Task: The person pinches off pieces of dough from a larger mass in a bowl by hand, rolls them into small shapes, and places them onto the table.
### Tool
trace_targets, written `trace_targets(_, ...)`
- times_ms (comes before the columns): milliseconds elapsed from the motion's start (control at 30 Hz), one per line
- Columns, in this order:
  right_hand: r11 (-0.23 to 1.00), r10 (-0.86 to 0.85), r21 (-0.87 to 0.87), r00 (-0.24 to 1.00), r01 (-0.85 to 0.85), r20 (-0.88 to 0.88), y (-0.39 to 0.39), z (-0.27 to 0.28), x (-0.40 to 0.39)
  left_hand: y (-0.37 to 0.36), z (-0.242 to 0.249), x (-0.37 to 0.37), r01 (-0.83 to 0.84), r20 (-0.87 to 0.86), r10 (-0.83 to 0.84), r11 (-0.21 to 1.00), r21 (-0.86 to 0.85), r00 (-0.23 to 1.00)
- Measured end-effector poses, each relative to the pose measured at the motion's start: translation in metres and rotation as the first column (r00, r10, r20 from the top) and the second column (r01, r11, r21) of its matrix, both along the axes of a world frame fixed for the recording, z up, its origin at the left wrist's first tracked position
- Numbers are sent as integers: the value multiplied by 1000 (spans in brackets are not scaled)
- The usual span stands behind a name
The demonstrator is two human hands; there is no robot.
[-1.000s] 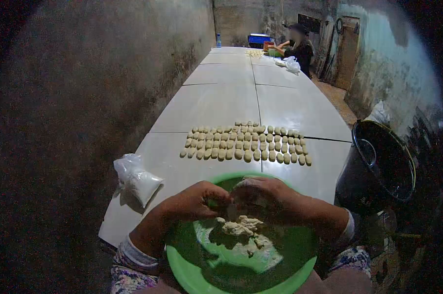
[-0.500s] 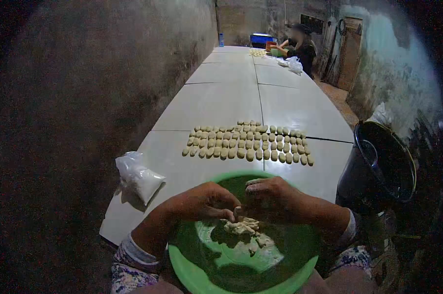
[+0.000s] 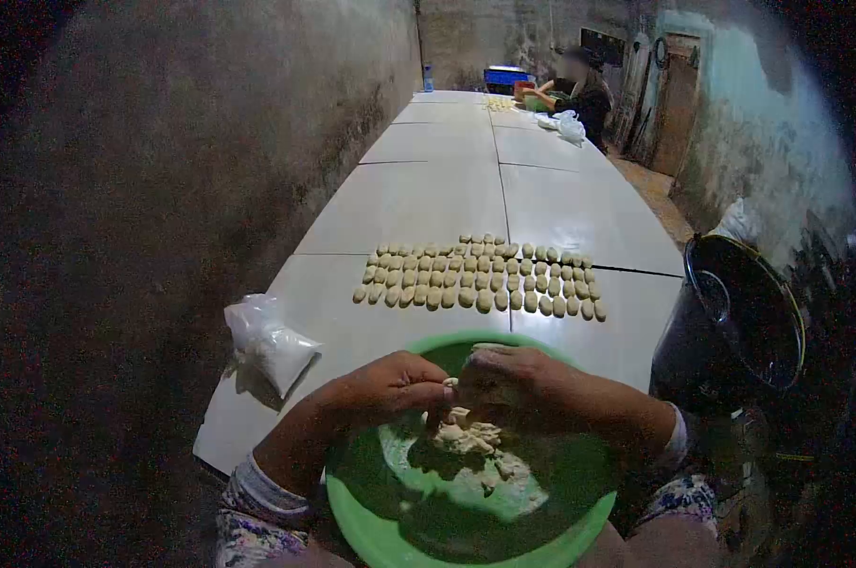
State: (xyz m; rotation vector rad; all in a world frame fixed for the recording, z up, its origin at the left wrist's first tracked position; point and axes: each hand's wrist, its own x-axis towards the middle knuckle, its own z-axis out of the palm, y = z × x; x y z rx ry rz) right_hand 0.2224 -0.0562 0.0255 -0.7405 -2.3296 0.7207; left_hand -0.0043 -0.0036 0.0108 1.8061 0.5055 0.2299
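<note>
Dough point(image 3: 467, 437) lies in the green basin point(image 3: 345, 516), right beneath both hands, its loose heap slanting from the basin's middle toward the near right. Now the left hand point(image 3: 397, 383), over the basin's far left, thumb and fingers closed on a pale scrap point(image 3: 450, 382); the right hand point(image 3: 522, 377) curls in opposite, its grip hidden from me. Neither's clearly nearer the heap. Beyond the basin, shaped pieces point(image 3: 485, 301) stand in rows, long axes pointing toward it.
</note>
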Motion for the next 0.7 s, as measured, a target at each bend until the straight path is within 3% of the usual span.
trace_targets(100, 997, -56, 47, 997, 53, 60, 5, -11, 3, 5, -10, 2, 41, -16, -40, 996, 73, 999)
trace_targets(233, 994, -33, 110, 962, 3, 270, 6, -3, 7, 5, -7, 5, 89, -59, -80, 985, 149, 995)
trace_targets(300, 990, -53, 138, 940, 6, 336, -1, 8, 5, 8, -17, 5, 156, 0, -164, 940, 302, 987)
trace_targets(400, 990, -141, 70, 918, 123, 371, -3, 9, 3, 8, -15, 5, 161, -9, -164, 956, 245, 986)
trace_targets(500, 980, -176, 135, 958, 148, 227, -1, 0, 4, 7, -11, 2, 176, -47, -170, 946, 272, 984)
trace_targets(600, 1000, -21, -12, 931, 27, 365, 1, 0, 7, 6, -8, 2, 148, -46, -143, 974, 172, 989)
trace_targets(700, 999, 7, 44, 880, -32, 475, -5, 8, 3, 4, -6, 4, 106, -64, -103, 994, 40, 993)
